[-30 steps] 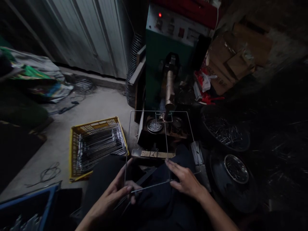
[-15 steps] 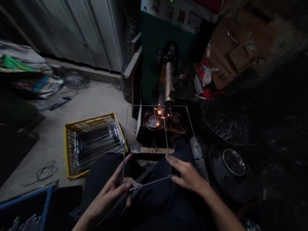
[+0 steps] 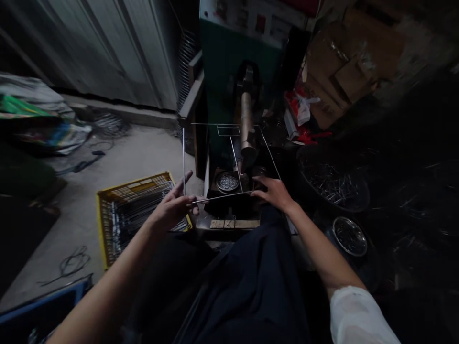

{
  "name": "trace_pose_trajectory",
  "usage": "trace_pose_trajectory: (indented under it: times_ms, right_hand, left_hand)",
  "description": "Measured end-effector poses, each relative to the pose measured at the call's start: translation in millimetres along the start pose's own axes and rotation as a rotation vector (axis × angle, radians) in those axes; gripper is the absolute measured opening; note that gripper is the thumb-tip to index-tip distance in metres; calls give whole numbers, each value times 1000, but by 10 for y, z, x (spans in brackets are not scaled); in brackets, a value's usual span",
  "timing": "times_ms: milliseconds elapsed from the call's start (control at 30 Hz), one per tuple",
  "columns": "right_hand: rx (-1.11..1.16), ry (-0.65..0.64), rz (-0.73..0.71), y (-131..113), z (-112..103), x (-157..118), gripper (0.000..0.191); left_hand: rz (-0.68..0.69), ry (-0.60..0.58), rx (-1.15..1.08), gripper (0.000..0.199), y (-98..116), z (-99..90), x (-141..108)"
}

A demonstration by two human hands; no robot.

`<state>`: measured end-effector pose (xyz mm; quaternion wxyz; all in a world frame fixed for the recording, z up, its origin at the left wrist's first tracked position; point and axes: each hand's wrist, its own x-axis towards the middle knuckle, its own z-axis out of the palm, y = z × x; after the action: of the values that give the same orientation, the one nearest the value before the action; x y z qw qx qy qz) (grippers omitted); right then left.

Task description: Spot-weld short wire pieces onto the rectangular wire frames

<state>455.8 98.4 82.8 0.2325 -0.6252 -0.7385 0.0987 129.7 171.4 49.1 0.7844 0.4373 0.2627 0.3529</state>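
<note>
Both my hands hold a thin rectangular steel wire frame (image 3: 218, 197) up in front of a green spot welding machine (image 3: 229, 57). My left hand (image 3: 172, 206) pinches its near left corner, and my right hand (image 3: 272, 192) grips the near wire farther along. The far side of the frame, with a small wire cross piece (image 3: 228, 130), rises level with the copper electrode (image 3: 245, 119). The electrode stands inside the frame's outline. Below it, a round dish of small metal pieces (image 3: 227, 181) sits on the welder's base.
A yellow plastic crate (image 3: 107, 229) of stacked wire frames stands on the concrete floor to my left. Dark round tubs of metal rods (image 3: 333, 188) lie on my right. Cardboard boxes (image 3: 333, 71) are piled behind the welder, beside a corrugated metal wall (image 3: 118, 48).
The sparks at the electrode have gone. The frame has lifted and tilted, its far side rising above the electrode's tip. Both hands have moved forward, away from my lap.
</note>
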Motion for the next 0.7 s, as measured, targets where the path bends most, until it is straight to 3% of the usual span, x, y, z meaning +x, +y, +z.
trace_pose_trajectory:
  times_ms: [267,700]
  right_hand:
    - [-34,82,60,200,27,398,56]
    - [-73,114,40,282,-19,564,59]
  left_hand:
    - [49,-4,38,100,120,-104,348]
    - [54,-19,7,97,163,-182,571]
